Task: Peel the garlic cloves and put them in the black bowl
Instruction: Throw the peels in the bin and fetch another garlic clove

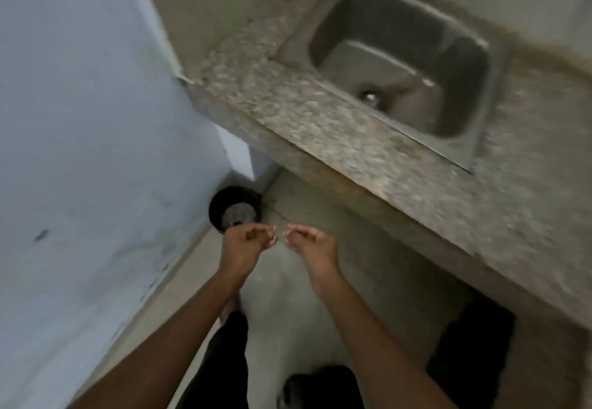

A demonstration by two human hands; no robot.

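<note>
- Both bare forearms reach out; left hand [245,242] and right hand [309,240] curl loosely, nothing visible in either.
- Round black container [235,208] sits on the floor beyond the left hand.
- Speckled stone counter [320,126] holds a steel sink [400,59].

Both bare forearms reach forward and down, side by side. The left hand [246,242] has its fingers curled in toward the thumb; the right hand [309,239] is curled the same way, just beside it and apart. Blur hides whether either pinches anything. A dark-clad leg [229,354] shows below the left forearm.
</note>
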